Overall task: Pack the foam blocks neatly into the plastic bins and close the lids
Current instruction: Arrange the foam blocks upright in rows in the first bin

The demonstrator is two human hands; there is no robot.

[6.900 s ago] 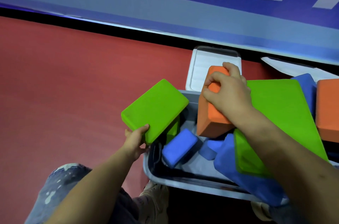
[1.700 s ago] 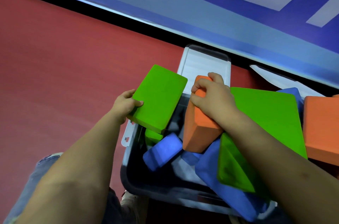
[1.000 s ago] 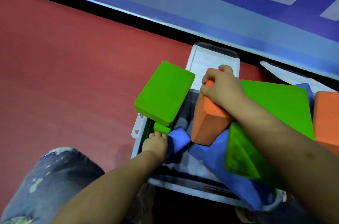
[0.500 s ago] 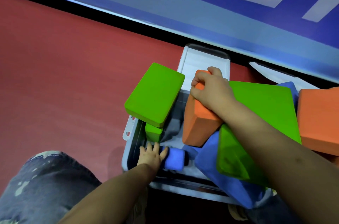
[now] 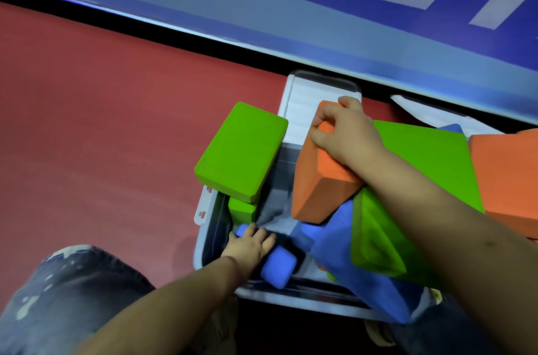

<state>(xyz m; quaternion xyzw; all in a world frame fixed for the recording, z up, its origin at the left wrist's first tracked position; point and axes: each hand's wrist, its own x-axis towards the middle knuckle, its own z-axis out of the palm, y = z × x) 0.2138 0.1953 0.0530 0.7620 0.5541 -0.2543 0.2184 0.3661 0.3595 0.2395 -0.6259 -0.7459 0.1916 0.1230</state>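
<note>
A grey plastic bin (image 5: pixel 300 298) stands on the red floor, its white lid (image 5: pixel 302 104) lying open behind it. My right hand (image 5: pixel 346 130) grips the top of a tilted orange foam block (image 5: pixel 317 191) over the bin. My left hand (image 5: pixel 250 245) reaches down inside the bin's near left corner and rests on a small blue block (image 5: pixel 278 267). A flat green block (image 5: pixel 241 151) leans on the bin's left rim, above a smaller green block (image 5: pixel 243 209). A large green block (image 5: pixel 407 203) and a large blue block (image 5: pixel 369 276) lie heaped on the right.
Another orange block (image 5: pixel 506 180) sits at the right edge, with a second white lid (image 5: pixel 428 113) behind it. A blue and white banner wall (image 5: pixel 291 11) runs along the back. My knee in paint-spotted jeans (image 5: pixel 70 296) is at the lower left. Red floor stretches leftward.
My left hand let go of the flat green block, which now rests on the bin's rim, and went down into the bin onto the small blue block. The right hand kept its hold.
</note>
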